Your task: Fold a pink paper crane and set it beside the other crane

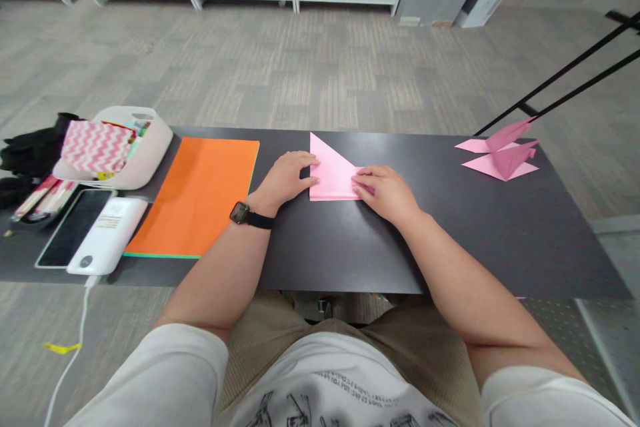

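A folded sheet of pink origami paper (330,172) lies flat on the dark table, with a point at its upper left and layered edges along the bottom. My left hand (287,177), a black watch on its wrist, holds the paper's left edge with thumb and fingertips. At the right corner, the fingers of my right hand (385,192) are closed on the folded layers; its fingertips partly cover that corner. Two folded pink paper cranes (507,163) (505,138) sit toward the right end of the table.
Left of my hands lies a stack of coloured paper (200,193), orange on top. Beyond it are a white basket (155,153) with packets, a phone (75,230), a white power bank (107,233) with a cable, and a black bag (35,150). Black rails (560,80) rise behind the right end.
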Demonstrator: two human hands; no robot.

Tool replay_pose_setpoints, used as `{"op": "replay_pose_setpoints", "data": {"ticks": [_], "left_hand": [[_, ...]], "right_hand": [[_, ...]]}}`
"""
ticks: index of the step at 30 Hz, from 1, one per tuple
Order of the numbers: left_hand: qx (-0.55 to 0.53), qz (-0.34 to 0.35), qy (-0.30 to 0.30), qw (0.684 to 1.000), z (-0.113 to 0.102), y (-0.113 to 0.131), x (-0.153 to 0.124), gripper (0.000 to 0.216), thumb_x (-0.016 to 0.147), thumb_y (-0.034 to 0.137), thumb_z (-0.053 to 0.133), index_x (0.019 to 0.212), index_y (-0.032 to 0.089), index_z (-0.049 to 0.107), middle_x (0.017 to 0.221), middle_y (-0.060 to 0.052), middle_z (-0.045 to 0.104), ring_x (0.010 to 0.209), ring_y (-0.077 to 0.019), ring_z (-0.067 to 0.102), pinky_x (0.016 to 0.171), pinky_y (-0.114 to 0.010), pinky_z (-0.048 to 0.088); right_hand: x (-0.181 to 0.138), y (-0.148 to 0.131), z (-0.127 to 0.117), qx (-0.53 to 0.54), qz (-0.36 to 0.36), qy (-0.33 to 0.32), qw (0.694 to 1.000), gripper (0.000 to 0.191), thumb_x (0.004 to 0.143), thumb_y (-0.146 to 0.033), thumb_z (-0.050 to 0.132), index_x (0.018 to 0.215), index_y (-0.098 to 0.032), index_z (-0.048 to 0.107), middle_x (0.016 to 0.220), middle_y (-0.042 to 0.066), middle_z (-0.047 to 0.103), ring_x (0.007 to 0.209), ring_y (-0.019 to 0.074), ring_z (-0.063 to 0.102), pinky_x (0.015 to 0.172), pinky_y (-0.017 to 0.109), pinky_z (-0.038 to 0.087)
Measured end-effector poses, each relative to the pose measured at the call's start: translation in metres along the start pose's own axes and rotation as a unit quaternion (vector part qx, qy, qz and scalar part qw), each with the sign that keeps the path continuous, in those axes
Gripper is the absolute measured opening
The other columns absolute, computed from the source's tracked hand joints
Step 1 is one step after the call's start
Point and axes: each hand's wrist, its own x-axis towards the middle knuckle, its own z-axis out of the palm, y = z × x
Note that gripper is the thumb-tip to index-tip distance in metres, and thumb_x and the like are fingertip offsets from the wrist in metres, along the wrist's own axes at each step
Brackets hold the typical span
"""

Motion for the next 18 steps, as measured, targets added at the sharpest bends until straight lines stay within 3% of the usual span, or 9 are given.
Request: {"op": "replay_pose_setpoints", "data": {"ticks": [5, 10, 12, 14, 18], "left_hand": [[0.053, 0.029, 0.026, 0.998, -0.008, 0.015, -0.002, 0.035, 0.093, 0.025, 0.078, 0.128, 0.020, 0.078, 0.148, -0.013, 0.069, 0.139, -0.0314, 0.063, 0.123, -0.053, 0.046], [0.116, 0.070, 0.088, 0.987, -0.017, 0.069, -0.013, 0.028, 0.104, 0.015, 0.058, 0.122, 0.020, 0.079, 0.141, -0.012, 0.072, 0.133, -0.0309, 0.064, 0.120, -0.053, 0.048], [0.124, 0.096, 0.065, 0.985, -0.011, 0.096, -0.022, 0.030, 0.106, 0.015, 0.053, 0.127, 0.017, 0.076, 0.140, -0.013, 0.072, 0.132, -0.0303, 0.064, 0.119, -0.050, 0.049], [0.113, 0.131, 0.000, 0.985, -0.001, 0.118, -0.032, 0.033, 0.107, 0.016, 0.053, 0.135, 0.015, 0.070, 0.141, -0.014, 0.071, 0.130, -0.0281, 0.065, 0.117, -0.045, 0.051], [0.129, 0.113, -0.067, 0.983, 0.021, 0.134, -0.044, 0.046, 0.106, 0.031, 0.062, 0.149, 0.012, 0.058, 0.151, -0.019, 0.063, 0.141, -0.0325, 0.060, 0.121, -0.046, 0.048]], "right_hand": [[0.000, -0.003, 0.001, -0.018, -0.001, 0.005, 1.000, 0.027, 0.103, -0.036, 0.067, 0.121, -0.028, 0.085, 0.130, 0.011, 0.077, 0.117, 0.0347, 0.069, 0.106, 0.056, 0.055], [-0.001, -0.003, 0.003, -0.033, -0.002, 0.004, 0.999, 0.027, 0.103, -0.036, 0.067, 0.121, -0.029, 0.085, 0.130, 0.011, 0.076, 0.116, 0.0340, 0.068, 0.105, 0.055, 0.053], [-0.001, -0.003, 0.004, -0.036, 0.006, 0.004, 0.999, 0.027, 0.103, -0.038, 0.067, 0.121, -0.029, 0.085, 0.130, 0.011, 0.076, 0.117, 0.0340, 0.067, 0.105, 0.054, 0.053], [0.000, -0.001, 0.004, -0.034, 0.012, -0.001, 0.999, 0.027, 0.103, -0.037, 0.067, 0.121, -0.029, 0.085, 0.130, 0.011, 0.076, 0.117, 0.0337, 0.068, 0.105, 0.054, 0.053], [0.003, 0.006, -0.002, 0.003, -0.009, -0.014, 1.000, 0.031, 0.106, -0.028, 0.058, 0.122, -0.027, 0.085, 0.129, 0.010, 0.079, 0.119, 0.0309, 0.070, 0.109, 0.052, 0.053]]}}
